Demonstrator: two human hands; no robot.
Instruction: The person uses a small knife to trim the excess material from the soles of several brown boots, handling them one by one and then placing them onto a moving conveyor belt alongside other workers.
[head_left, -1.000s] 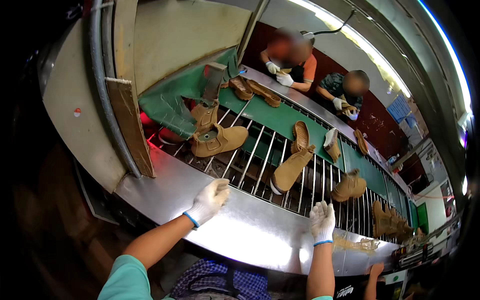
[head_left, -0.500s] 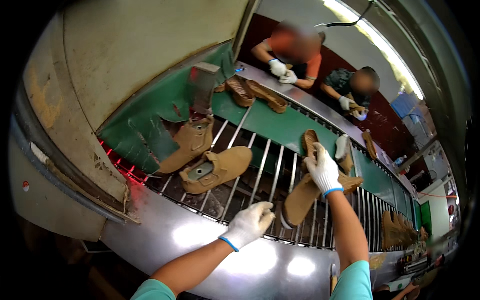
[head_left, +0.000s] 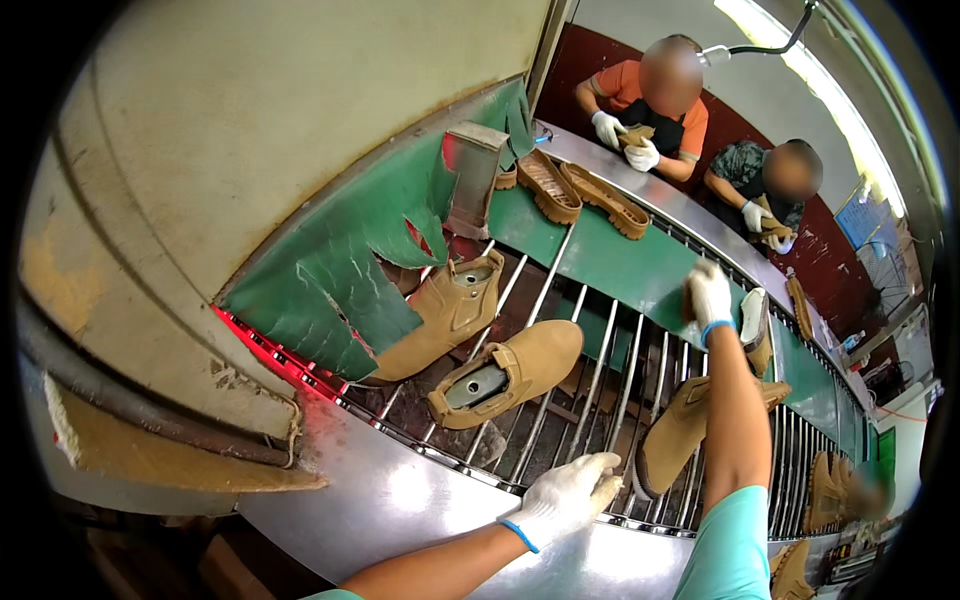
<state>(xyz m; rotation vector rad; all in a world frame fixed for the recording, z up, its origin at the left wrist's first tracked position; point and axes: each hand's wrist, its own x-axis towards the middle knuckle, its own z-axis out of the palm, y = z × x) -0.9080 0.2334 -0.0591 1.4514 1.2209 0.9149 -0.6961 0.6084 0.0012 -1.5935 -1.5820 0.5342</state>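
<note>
My right hand (head_left: 709, 292) reached over the green belt (head_left: 610, 265), its grip curled on something I could not make out. My left hand (head_left: 565, 495) rested loosely spread at the roller rails (head_left: 600, 370), just beside a tan boot (head_left: 690, 430) that my forearm partly hid.

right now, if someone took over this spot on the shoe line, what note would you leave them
Left hand: gloved, resting on the steel edge by the roller bars, holding nothing.
Right hand: gloved, stretched out over the green belt, fingers on a tan sole there; whether it grips is unclear.
Two tan boots lie on the rollers at the tunnel mouth, a third beside the right arm.
All three boots are untouched.
</note>
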